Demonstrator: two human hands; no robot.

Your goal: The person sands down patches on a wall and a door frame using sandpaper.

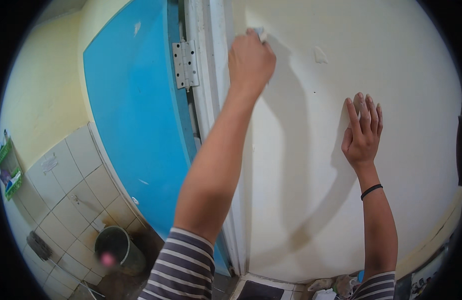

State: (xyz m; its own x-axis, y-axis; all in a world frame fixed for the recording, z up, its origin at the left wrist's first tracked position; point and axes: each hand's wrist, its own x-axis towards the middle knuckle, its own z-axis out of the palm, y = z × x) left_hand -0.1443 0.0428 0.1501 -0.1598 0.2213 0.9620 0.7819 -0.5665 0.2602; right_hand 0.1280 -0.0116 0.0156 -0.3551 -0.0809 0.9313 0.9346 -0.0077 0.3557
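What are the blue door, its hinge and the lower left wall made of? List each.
Blue door: smooth painted panel, base material unclear; matte sheen.
Silver hinge: metal, with screw holes and grey shine.
Lower left wall: glazed white ceramic tiles, going by grout lines.

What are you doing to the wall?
A person in a striped shirt faces a cream wall beside an open blue door. The left hand is raised high and presses a small pale object, mostly hidden by the fingers, against the wall. The right hand rests flat on the wall. A dark bucket stands by the tiles below.
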